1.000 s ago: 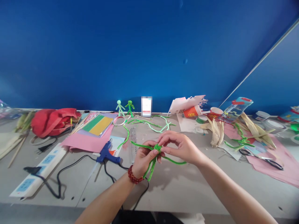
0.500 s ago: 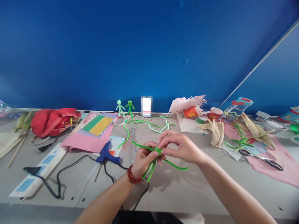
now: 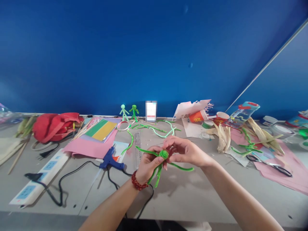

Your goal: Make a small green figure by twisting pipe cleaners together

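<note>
In the head view, my left hand point(image 3: 150, 165) is closed on a green pipe-cleaner figure point(image 3: 164, 155). Its round coiled head faces up, and loose green ends stick out to the left, the right and downward. My right hand point(image 3: 184, 151) is just right of the coil, thumb and fingers bent and apart. Whether its fingertips touch the figure is hard to see. Two finished pipe-cleaner figures, one pale green point(image 3: 124, 112) and one darker green point(image 3: 134, 113), stand at the back by the wall. Loose green pipe cleaners point(image 3: 151, 126) lie in front of them.
A blue glue gun point(image 3: 111, 159) with its black cord lies left of my hands, near a power strip point(image 3: 40, 179) and a clear ruler point(image 3: 137, 146). Scissors point(image 3: 269, 163), dried husks point(image 3: 223, 136) and paper cups point(image 3: 198, 115) are on the right. A red bag point(image 3: 57, 126) lies at left.
My right fingers have drawn slightly to the right, off the top of the coil. The figure's round head now shows, where fingers covered it before.
</note>
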The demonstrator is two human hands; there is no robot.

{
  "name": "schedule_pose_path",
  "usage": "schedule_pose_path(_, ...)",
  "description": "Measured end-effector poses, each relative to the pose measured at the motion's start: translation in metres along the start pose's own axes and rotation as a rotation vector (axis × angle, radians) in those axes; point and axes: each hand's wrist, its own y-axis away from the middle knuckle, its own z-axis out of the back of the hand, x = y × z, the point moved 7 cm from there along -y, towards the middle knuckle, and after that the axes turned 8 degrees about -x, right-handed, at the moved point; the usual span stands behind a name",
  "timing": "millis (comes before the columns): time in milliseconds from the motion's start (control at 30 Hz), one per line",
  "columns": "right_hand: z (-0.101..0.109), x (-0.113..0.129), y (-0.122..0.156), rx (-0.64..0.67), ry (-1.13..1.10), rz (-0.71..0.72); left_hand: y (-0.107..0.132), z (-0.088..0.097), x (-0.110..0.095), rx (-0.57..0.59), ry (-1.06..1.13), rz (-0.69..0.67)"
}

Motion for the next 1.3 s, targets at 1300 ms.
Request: schedule_pose_path(1300,0.050,-0.095,-0.152,-0.332,0.921,-0.009,-0.003,0.006,0.009,0.088,0.121,0.075)
